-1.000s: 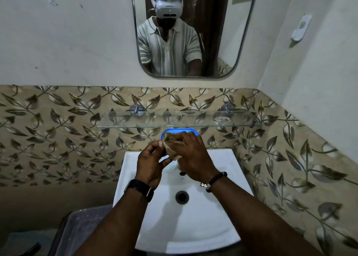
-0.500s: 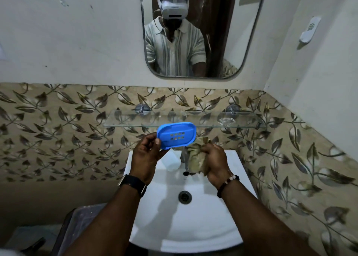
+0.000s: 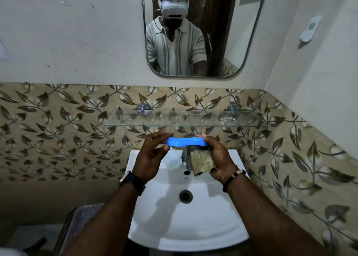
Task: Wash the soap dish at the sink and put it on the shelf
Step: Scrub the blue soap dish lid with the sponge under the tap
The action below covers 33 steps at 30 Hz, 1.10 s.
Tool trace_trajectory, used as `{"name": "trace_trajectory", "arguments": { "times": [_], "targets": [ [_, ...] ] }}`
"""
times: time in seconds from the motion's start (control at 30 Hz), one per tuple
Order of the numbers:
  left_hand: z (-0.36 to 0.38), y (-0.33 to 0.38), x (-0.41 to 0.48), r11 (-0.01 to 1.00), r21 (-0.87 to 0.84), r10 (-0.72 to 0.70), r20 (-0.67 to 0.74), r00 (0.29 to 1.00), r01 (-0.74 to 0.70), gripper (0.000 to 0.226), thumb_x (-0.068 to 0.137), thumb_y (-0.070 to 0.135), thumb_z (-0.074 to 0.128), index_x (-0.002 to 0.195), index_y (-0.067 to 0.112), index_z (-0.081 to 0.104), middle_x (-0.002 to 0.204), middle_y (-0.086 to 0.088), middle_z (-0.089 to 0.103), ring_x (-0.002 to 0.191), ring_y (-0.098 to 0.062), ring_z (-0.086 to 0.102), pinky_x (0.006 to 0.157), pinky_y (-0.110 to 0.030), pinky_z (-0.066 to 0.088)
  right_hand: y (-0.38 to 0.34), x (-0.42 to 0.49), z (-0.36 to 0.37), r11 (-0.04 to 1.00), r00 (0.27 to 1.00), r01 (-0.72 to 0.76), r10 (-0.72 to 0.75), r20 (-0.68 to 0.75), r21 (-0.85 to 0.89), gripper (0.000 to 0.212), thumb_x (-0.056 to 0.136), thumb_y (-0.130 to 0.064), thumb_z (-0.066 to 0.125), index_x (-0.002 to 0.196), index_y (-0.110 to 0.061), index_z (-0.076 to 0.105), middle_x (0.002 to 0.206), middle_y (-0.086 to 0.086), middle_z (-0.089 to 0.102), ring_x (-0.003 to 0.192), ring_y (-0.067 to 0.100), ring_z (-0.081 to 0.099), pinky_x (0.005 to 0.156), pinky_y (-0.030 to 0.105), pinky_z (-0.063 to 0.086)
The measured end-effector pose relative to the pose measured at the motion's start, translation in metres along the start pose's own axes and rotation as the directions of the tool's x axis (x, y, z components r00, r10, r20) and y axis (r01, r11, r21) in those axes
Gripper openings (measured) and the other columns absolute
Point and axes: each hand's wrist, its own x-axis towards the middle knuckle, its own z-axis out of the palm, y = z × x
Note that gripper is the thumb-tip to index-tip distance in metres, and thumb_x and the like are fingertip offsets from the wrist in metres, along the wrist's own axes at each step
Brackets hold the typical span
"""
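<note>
While the blue soap dish [image 3: 186,141] hangs edge-on above the white sink [image 3: 186,226], just under the glass shelf [image 3: 184,122], the left hand [image 3: 152,157] pinches its nine o'clock end; the right hand [image 3: 217,158] grips its three o'clock end, plus a worn sponge [image 3: 201,161].
</note>
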Motion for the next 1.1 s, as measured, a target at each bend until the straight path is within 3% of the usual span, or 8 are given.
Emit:
{"name": "trace_trajectory", "arguments": {
  "times": [0.1,0.23,0.47,0.53,0.67,0.83,0.97,1.1],
  "targets": [
    [0.004,-0.002,-0.005,0.974,-0.161,-0.160,-0.001,0.987,0.158,0.044,0.099,0.011,0.058,0.143,0.018,0.054,0.136,-0.009,0.060,0.111,-0.022,0.067,0.098,-0.035,0.053,0.004,0.002,0.001,0.989,0.990,0.143,-0.144,-0.013,-0.044,0.029,0.093,-0.009,0.060,0.119,0.003,0.061,0.104,0.018,0.068,0.085,0.027,0.069,0.073,0.037,0.060],
    [0.008,-0.004,-0.006,0.857,-0.406,-0.370,-0.055,0.927,0.318,0.052,0.090,0.022,0.071,0.138,0.008,0.057,0.130,-0.011,0.068,0.122,-0.033,0.062,0.104,-0.047,0.049,0.011,0.005,-0.003,0.960,0.971,0.228,-0.236,-0.032,-0.164,0.033,0.093,-0.004,0.062,0.125,-0.002,0.061,0.127,0.022,0.064,0.116,0.034,0.063,0.101,0.049,0.051],
    [0.007,-0.002,0.001,0.779,-0.522,-0.485,-0.149,0.862,0.347,0.023,0.088,-0.004,0.069,0.100,0.015,0.073,0.094,-0.003,0.079,0.088,-0.020,0.072,0.077,-0.026,0.059,0.022,0.007,-0.006,0.868,0.955,0.281,-0.294,0.033,-0.409,0.037,0.092,-0.007,0.066,0.127,-0.018,0.063,0.126,0.006,0.068,0.118,0.020,0.064,0.101,0.039,0.053],
    [0.006,-0.001,0.004,0.752,-0.559,-0.510,-0.156,0.846,0.350,0.024,0.087,-0.008,0.066,0.098,0.012,0.071,0.088,-0.005,0.078,0.082,-0.019,0.071,0.075,-0.026,0.059,0.024,0.007,-0.006,0.819,0.943,0.314,-0.327,0.059,-0.481,0.037,0.091,-0.009,0.069,0.126,-0.021,0.064,0.123,0.003,0.070,0.114,0.014,0.066,0.096,0.030,0.055],
    [0.006,-0.002,0.002,0.716,-0.606,-0.549,-0.181,0.816,0.347,0.032,0.087,-0.009,0.066,0.115,0.004,0.065,0.095,-0.017,0.073,0.082,-0.025,0.070,0.076,-0.030,0.060,0.029,0.011,-0.010,0.703,0.911,0.276,-0.409,-0.055,-0.655,0.041,0.084,-0.020,0.078,0.123,-0.017,0.067,0.114,0.002,0.073,0.107,0.016,0.068,0.096,0.038,0.055],
    [0.004,-0.010,-0.003,0.709,-0.608,-0.582,-0.217,0.784,0.358,0.033,0.089,-0.008,0.064,0.121,-0.002,0.063,0.102,-0.020,0.068,0.092,-0.034,0.069,0.069,-0.035,0.062,0.028,0.007,-0.014,0.547,0.698,0.249,-0.674,-0.243,-0.799,0.055,0.086,-0.017,0.074,0.138,-0.019,0.055,0.127,0.003,0.068,0.114,0.020,0.064,0.095,0.027,0.049],
    [0.012,-0.011,-0.008,0.723,-0.585,-0.563,-0.189,0.805,0.368,0.031,0.090,-0.008,0.062,0.120,0.001,0.066,0.108,-0.024,0.065,0.090,-0.032,0.073,0.069,-0.038,0.062,0.027,0.002,0.001,0.101,0.605,0.445,-0.766,0.216,-0.890,0.061,0.082,0.000,0.065,0.139,-0.019,0.053,0.124,0.008,0.067,0.110,0.023,0.062,0.093,0.035,0.052],
    [0.028,-0.009,-0.011,0.761,-0.541,-0.515,-0.169,0.841,0.357,0.028,0.092,-0.003,0.063,0.118,0.004,0.069,0.114,-0.027,0.067,0.087,-0.029,0.071,0.073,-0.038,0.062,0.043,-0.003,0.028,-0.256,0.560,0.639,-0.493,0.667,-0.726,0.042,0.080,-0.001,0.056,0.116,-0.019,0.068,0.112,0.002,0.072,0.097,0.025,0.059,0.083,0.041,0.049]
  ]
}}
